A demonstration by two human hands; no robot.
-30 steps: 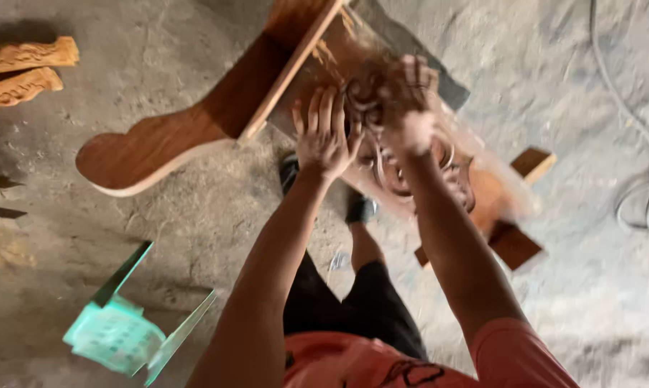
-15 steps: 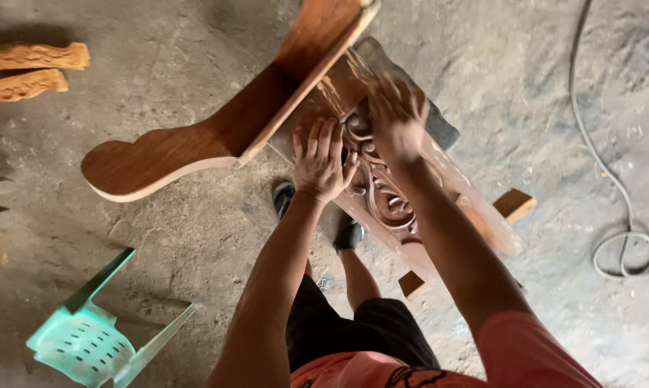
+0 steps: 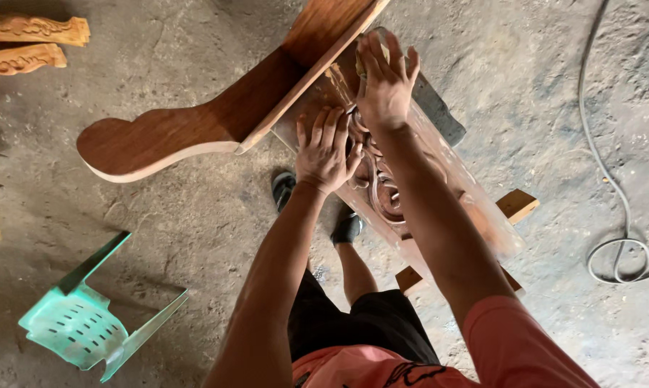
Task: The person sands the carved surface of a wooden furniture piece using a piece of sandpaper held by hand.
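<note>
A reddish-brown carved wooden furniture piece (image 3: pixel 439 179) lies tilted in front of me, with a curved leg (image 3: pixel 159 140) sticking out to the left. My left hand (image 3: pixel 328 151) rests flat on the carved scrollwork, fingers stretched out and holding nothing. Just above it, my right hand (image 3: pixel 385 79) presses a small tan sheet, apparently sandpaper (image 3: pixel 360 61), against the upper end of the carved panel near the flat board (image 3: pixel 317 43). Most of the sheet is hidden under my fingers.
A green plastic chair (image 3: pixel 80 327) lies tipped over at lower left. Two carved wooden pieces (image 3: pixel 30 43) rest on the concrete floor at upper left. A grey cable (image 3: pixel 615 244) loops at the right. Small wood blocks (image 3: pixel 517 205) support the furniture. My feet (image 3: pixel 285 190) stand below it.
My right hand has slid from the middle of the carving up to the panel's far end. The left hand has stayed on the scrollwork. The view has shifted slightly.
</note>
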